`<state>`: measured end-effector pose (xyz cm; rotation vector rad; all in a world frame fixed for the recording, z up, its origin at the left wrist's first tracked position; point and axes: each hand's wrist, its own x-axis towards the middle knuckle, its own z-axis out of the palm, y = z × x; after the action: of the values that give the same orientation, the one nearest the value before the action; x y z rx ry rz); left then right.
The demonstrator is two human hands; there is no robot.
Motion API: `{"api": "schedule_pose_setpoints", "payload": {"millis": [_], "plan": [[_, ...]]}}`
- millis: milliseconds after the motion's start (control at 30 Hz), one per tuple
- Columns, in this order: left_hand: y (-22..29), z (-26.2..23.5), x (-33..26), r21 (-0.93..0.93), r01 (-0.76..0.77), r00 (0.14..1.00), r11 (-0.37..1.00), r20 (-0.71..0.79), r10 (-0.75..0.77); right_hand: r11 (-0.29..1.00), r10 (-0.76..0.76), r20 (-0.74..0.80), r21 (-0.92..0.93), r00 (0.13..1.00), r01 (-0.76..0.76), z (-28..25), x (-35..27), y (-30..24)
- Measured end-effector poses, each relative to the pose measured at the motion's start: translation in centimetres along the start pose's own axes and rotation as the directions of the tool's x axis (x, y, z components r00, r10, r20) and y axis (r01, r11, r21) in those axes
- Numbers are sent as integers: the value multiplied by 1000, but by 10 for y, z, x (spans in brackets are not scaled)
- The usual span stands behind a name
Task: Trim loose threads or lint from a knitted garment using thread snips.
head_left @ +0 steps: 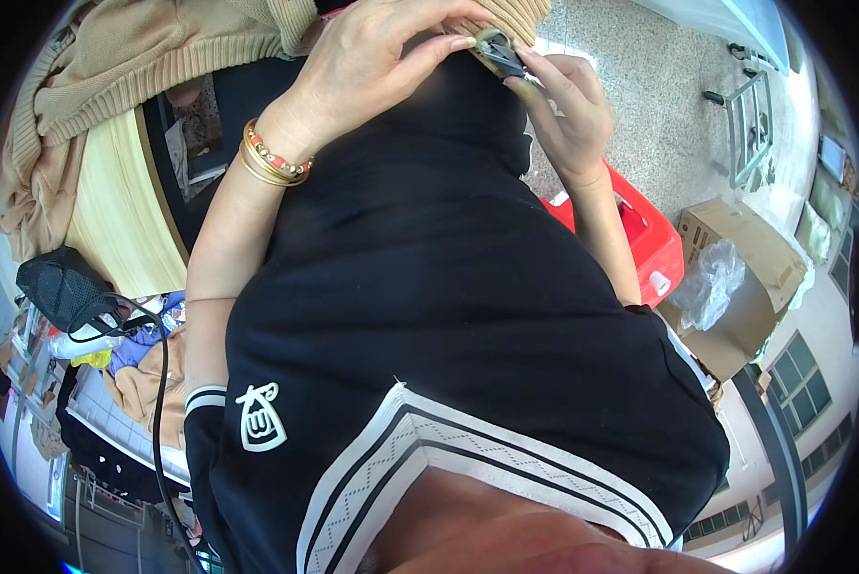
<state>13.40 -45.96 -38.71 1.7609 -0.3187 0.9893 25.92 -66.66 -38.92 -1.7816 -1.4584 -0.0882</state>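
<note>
Flanking one tool [504, 57], two hands [357, 72] [573, 113]

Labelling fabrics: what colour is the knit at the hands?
Tan knit; the head view shows it.

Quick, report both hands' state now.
Left hand: closed, fingertips pinching the beige knit.
Right hand: closed, holding the small grey tool.

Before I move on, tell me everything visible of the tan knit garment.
The tan knit garment looks soft and thick, with ribbed bands. It lies rumpled at upper left, draped partly over the pale wood-grained board and running out of the picture's top. A matching ribbed piece shows against the left hand; whether it joins the rest is hidden.
</note>
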Motion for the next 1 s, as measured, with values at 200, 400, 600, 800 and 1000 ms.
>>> {"api": "schedule_pose_setpoints", "payload": {"millis": [200, 400, 600, 800, 1000], "plan": [[-1, -2, 2, 25, -9, 1000, 1000, 22, 8, 1000, 3, -24, 5, 1000, -3, 4, 4, 2], [2, -3, 3, 39, 4, 1000, 999, 27, -5, 999, 31, -48, 42, 998, -29, 6, 4, -1], [29, -5, 16, 309, 187, 963, 932, 132, -237, 901, 361, -71, 282, 930, -328, 1, -4, 2], [29, 0, 18, 441, -101, 987, 892, 159, 33, 825, 426, -74, 440, 902, -354, 3, -3, -4], [28, -6, 17, 407, -82, 979, 910, 205, -4, 819, 410, -54, 462, 911, -341, 2, 0, -6]]}}
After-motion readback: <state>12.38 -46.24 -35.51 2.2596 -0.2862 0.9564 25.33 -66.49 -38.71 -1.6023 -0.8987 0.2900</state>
